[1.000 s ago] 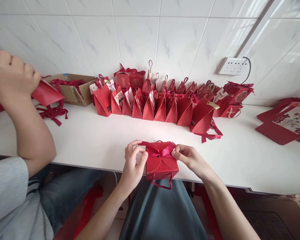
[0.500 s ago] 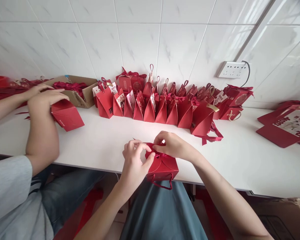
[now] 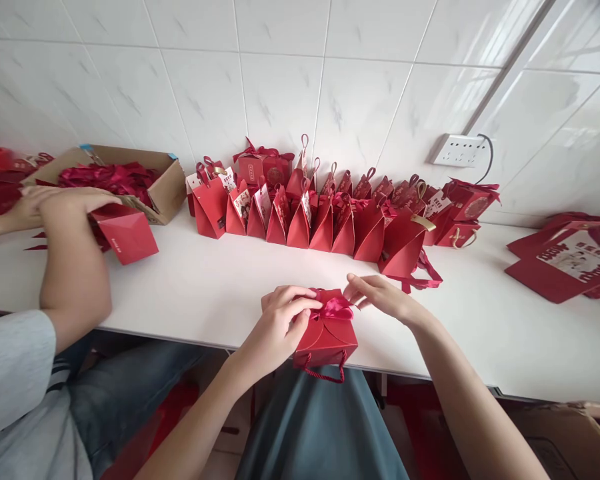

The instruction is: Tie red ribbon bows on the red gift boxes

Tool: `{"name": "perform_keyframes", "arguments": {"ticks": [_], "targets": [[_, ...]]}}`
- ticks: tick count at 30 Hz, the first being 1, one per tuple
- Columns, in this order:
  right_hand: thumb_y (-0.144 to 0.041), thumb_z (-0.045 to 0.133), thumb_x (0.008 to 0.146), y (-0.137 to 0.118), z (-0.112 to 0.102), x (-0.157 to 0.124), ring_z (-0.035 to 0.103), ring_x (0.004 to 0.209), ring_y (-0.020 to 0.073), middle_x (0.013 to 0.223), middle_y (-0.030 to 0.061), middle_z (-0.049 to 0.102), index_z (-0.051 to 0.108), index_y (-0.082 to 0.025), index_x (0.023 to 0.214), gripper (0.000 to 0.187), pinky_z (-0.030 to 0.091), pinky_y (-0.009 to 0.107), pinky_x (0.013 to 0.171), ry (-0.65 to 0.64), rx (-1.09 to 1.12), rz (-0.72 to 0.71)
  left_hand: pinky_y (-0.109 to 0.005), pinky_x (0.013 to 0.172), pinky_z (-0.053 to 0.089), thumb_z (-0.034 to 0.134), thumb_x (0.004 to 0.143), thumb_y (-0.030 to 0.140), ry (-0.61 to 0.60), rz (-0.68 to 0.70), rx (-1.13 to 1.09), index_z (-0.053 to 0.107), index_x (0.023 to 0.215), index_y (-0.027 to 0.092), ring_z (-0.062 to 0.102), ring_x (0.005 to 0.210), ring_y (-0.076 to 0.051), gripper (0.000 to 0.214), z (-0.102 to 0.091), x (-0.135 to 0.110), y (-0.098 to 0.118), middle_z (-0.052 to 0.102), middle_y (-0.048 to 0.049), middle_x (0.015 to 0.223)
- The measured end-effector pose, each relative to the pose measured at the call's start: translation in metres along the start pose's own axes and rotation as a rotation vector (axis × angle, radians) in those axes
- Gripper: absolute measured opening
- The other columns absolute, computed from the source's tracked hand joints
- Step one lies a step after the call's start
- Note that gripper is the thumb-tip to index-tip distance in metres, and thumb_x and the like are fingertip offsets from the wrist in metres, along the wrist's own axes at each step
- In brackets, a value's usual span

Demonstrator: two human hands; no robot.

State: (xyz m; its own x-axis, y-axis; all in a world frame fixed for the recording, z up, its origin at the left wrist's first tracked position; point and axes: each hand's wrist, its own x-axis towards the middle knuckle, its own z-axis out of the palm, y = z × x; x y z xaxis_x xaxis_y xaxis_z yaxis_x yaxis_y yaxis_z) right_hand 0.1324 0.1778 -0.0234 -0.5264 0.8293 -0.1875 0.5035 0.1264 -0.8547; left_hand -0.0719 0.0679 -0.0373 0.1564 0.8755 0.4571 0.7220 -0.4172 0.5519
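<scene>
- Red gift box [image 3: 325, 343] sits at the near edge of the white table [image 3: 205, 287], with the tiled wall [image 3: 280, 100] beyond it at twelve o'clock.
- Co-worker at nine o'clock from the gift box, in a grey sleeve [image 3: 17, 377]; one hand [image 3: 77, 200] lies over the end of another red box [image 3: 130, 235].
- Rows of red boxes [image 3: 300, 227] stand close together at twelve o'clock, many with looped handles, several with pale tags.
- Open cardboard carton [image 3: 167, 193] at ten o'clock, heaped with crimson ribbons [image 3: 110, 180].
- Flat red bags [image 3: 555, 270] lie overlapping just short of three o'clock.
- White power strip [image 3: 460, 151] on the wall between one and two o'clock, a dark cable at its right end.
- Left hand [image 3: 287, 317], at ten o'clock, has its fingers stretched over the gift box top by the bow, thumb lower and apart; whether it grips any ribbon cannot be told.
- Right hand [image 3: 380, 297], at two o'clock, is partly open, fingers extended beside the bow, with no visible hold on anything.
- Pink-red bow [image 3: 334, 309] crosses the gift box top.
- Twisted cord handle [image 3: 325, 377] hangs at six o'clock.
</scene>
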Motion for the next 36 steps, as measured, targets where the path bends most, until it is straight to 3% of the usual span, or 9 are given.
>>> {"name": "perform_keyframes", "arguments": {"ticks": [2, 6, 11, 15, 20, 23, 28, 32, 36], "targets": [[-0.067, 0.038, 0.084, 0.007, -0.003, -0.009, 0.061, 0.079, 0.0182, 0.087, 0.0096, 0.065, 0.065, -0.014, 0.078, 0.059, 0.049, 0.032, 0.074, -0.143, 0.125, 0.045, -0.037, 0.096, 0.044, 0.043, 0.09, 0.014, 0.005, 0.0, -0.01, 0.065, 0.097, 0.025, 0.058, 0.107, -0.019, 0.025, 0.001, 0.0, -0.001, 0.064, -0.0028, 0.109], [-0.056, 0.062, 0.077, 0.012, -0.004, -0.015, 0.056, 0.073, 0.0138, 0.075, 0.0018, 0.06, 0.06, -0.016, 0.07, 0.041, 0.046, 0.03, 0.075, -0.314, 0.269, -0.02, -0.036, 0.096, 0.045, 0.043, 0.09, 0.015, 0.016, 0.001, -0.046, 0.062, 0.102, 0.025, 0.058, 0.108, -0.019, 0.024, 0.002, 0.001, -0.003, 0.065, -0.0033, 0.109], [-0.045, 0.076, 0.067, 0.005, -0.006, 0.004, 0.051, 0.062, 0.0098, 0.066, -0.0022, 0.056, 0.058, -0.015, 0.069, 0.035, 0.041, 0.027, 0.066, -0.154, 0.447, -0.078, -0.035, 0.098, 0.047, 0.039, 0.091, 0.013, -0.038, 0.034, -0.082, 0.059, 0.114, 0.027, 0.053, 0.116, -0.019, 0.033, -0.002, 0.001, -0.003, 0.061, -0.0044, 0.115], [-0.049, 0.077, 0.062, -0.004, 0.0, 0.028, 0.048, 0.056, 0.0078, 0.061, -0.0045, 0.053, 0.057, -0.016, 0.072, 0.039, 0.04, 0.025, 0.062, -0.117, 0.512, -0.105, -0.034, 0.101, 0.047, 0.036, 0.092, 0.011, -0.126, 0.037, -0.066, 0.059, 0.119, 0.032, 0.049, 0.122, -0.018, 0.041, -0.005, 0.002, -0.001, 0.054, -0.0038, 0.124], [-0.047, 0.079, 0.053, 0.0, 0.017, 0.057, 0.047, 0.055, 0.0083, 0.06, -0.0032, 0.055, 0.063, -0.014, 0.071, 0.041, 0.041, 0.025, 0.059, -0.13, 0.418, -0.076, -0.038, 0.103, 0.047, 0.038, 0.09, 0.011, -0.163, 0.021, -0.033, 0.06, 0.12, 0.032, 0.047, 0.124, -0.02, 0.043, -0.005, 0.005, -0.004, 0.052, -0.0035, 0.13], [-0.047, 0.077, 0.055, 0.01, 0.02, 0.06, 0.05, 0.059, 0.0106, 0.067, 0.0004, 0.059, 0.063, -0.014, 0.072, 0.04, 0.039, 0.025, 0.057, -0.022, 0.318, -0.054, -0.039, 0.104, 0.046, 0.037, 0.091, 0.013, -0.176, -0.004, -0.04, 0.055, 0.126, 0.031, 0.045, 0.126, -0.021, 0.044, -0.005, 0.006, -0.007, 0.051, -0.0041, 0.132], [-0.057, 0.056, 0.077, 0.014, 0.014, 0.02, 0.047, 0.064, 0.0129, 0.068, -0.0011, 0.051, 0.053, -0.018, 0.075, 0.039, 0.036, 0.026, 0.058, 0.308, 0.18, -0.076, -0.04, 0.106, 0.043, 0.039, 0.09, 0.016, -0.18, -0.08, -0.116, 0.054, 0.128, 0.03, 0.044, 0.129, -0.021, 0.043, -0.002, 0.009, -0.012, 0.052, -0.0048, 0.131], [-0.064, 0.041, 0.084, 0.003, 0.017, -0.027, 0.041, 0.06, 0.0129, 0.062, -0.0018, 0.045, 0.049, -0.019, 0.065, 0.05, 0.033, 0.026, 0.056, 0.185, 0.071, -0.143, -0.038, 0.108, 0.039, 0.041, 0.09, 0.024, -0.129, -0.138, -0.235, 0.046, 0.133, 0.03, 0.038, 0.134, -0.021, 0.043, 0.004, 0.006, -0.016, 0.045, -0.0041, 0.14], [-0.06, 0.052, 0.082, -0.005, 0.027, -0.045, 0.037, 0.06, 0.0122, 0.062, -0.0035, 0.042, 0.042, -0.02, 0.063, 0.046, 0.03, 0.025, 0.056, 0.108, -0.016, -0.177, -0.034, 0.089, 0.052, 0.048, 0.087, 0.038, 0.09, -0.295, -0.336, 0.038, 0.132, 0.024, 0.05, 0.121, -0.023, 0.048, 0.006, -0.002, -0.016, 0.039, -0.0112, 0.141]]}}
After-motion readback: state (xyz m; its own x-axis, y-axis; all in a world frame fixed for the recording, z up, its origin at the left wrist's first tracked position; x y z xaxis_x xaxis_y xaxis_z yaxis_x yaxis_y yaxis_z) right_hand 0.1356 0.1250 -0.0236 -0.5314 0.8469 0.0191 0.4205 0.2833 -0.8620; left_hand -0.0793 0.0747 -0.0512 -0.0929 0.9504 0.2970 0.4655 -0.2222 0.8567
